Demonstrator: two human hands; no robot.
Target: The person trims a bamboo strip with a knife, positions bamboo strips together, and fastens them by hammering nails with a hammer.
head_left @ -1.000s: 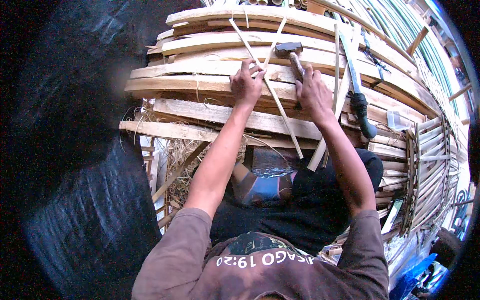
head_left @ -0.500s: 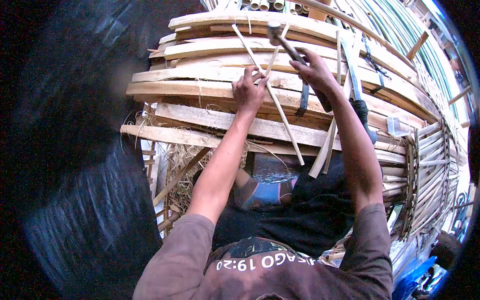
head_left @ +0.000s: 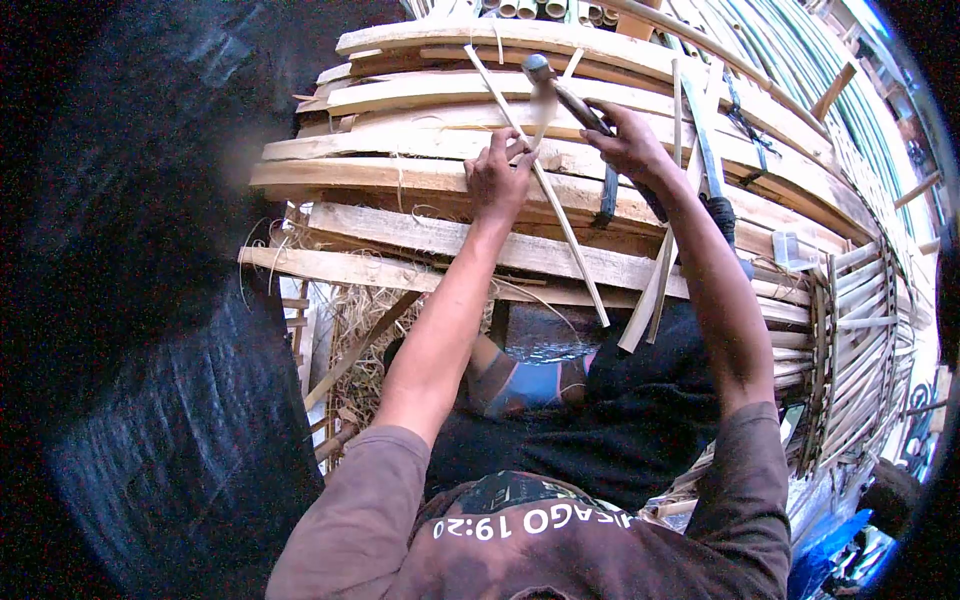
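My right hand (head_left: 630,145) is wrapped round the handle of a hammer (head_left: 578,105), whose metal head is raised above and beyond my left fingers. My left hand (head_left: 498,178) is closed in a pinch where a long thin wooden strip (head_left: 567,225) crosses a second, shorter strip (head_left: 572,64). What sits between the fingertips is too small to make out. Both strips lie across several rough wooden planks (head_left: 420,175). Under my right forearm, more flat strips (head_left: 650,290) lie slantwise, beside a long blade-like tool (head_left: 706,150) with a dark wrapped handle.
A black sheet (head_left: 180,400) covers the left side. Wood shavings (head_left: 370,330) gather below the planks. A clear plastic container (head_left: 795,250) sits at the right, near a slatted bamboo frame (head_left: 865,340). Long green poles (head_left: 770,40) lie at the back right.
The hammer head has shifted a little left and down, with some blur below it. My right hand has moved slightly with it, while my left hand and the crossed strips stay in place.
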